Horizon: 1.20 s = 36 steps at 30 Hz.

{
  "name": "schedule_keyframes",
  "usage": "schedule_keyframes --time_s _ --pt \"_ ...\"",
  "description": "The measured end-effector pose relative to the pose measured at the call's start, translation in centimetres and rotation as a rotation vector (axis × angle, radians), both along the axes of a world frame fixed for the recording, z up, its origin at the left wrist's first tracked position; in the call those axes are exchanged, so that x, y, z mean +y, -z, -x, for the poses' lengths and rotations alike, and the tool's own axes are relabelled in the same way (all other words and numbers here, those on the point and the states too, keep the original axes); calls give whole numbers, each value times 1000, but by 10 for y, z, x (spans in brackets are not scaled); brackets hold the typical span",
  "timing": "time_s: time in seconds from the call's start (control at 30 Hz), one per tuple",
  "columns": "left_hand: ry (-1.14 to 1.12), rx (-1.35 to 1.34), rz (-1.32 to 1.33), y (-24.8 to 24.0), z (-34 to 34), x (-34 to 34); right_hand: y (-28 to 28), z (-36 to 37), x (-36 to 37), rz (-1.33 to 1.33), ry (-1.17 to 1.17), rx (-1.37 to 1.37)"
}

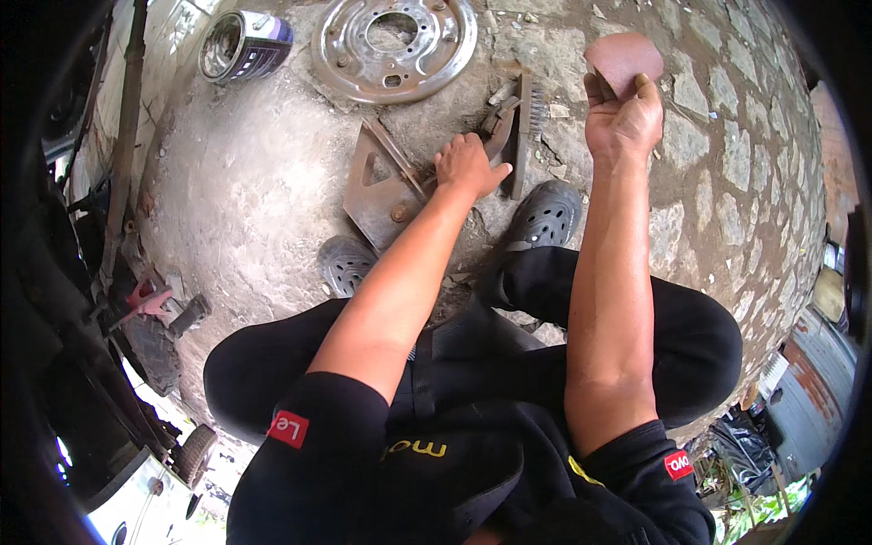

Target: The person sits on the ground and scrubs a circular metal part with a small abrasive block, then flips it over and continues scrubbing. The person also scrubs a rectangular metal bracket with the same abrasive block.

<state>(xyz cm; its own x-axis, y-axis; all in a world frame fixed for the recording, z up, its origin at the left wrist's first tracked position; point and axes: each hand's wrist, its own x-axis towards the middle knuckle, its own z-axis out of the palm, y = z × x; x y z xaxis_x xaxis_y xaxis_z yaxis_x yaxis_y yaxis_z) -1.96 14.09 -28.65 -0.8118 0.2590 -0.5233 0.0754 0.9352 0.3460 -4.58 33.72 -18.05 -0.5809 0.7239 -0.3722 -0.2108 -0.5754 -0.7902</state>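
Pinched in my right hand (pixel 627 120) is a reddish-brown piece of sandpaper (pixel 625 60), bent into a curve and held up above the stone ground. My left hand (pixel 467 166) is lower and nearer the middle, its thumb spread away from the fingers. It lies over a rusty metal bracket (pixel 374 186) with a triangular cutout, and whether it presses on the metal is hard to see. Beyond its fingers a curved metal piece (pixel 500 129) shows. A wire brush (pixel 522 136) with its bristles facing right lies just past that.
A round silver metal disc with holes (pixel 338 56) lies at the far side. Left of it, an open can (pixel 272 41) rests tipped over. My dark clogs (pixel 548 213) flank the bracket. A red stand-like object (pixel 148 297) and dark vehicle parts line the left; corrugated sheet (pixel 813 386) stands right.
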Motion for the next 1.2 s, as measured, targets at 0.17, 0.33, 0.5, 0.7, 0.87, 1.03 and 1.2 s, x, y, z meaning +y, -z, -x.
schedule_keyframes --time_s 0.17,0.33,0.5,0.7,0.87,1.03,1.2 --pt "215 103 113 18 -7 2 -17 -14 7 -21 -69 58" --pt "53 123 -32 -29 -14 -20 -40 -13 1 46 -163 193" --pt "-226 240 -490 -82 -7 -95 -52 -3 -40 166 -226 255" --pt "-965 347 -1195 -88 -17 -164 -74 -4 -88 174 -388 248" --pt "-1042 252 -1575 -161 -33 -172 -67 -30 -127 -107 -484 53" --pt "-838 149 -1622 -183 -30 -153 -37 -74 -172 -38 -511 -27" --pt "-920 15 -1669 -141 -31 -140 27 -98 -194 -519 -542 -173"
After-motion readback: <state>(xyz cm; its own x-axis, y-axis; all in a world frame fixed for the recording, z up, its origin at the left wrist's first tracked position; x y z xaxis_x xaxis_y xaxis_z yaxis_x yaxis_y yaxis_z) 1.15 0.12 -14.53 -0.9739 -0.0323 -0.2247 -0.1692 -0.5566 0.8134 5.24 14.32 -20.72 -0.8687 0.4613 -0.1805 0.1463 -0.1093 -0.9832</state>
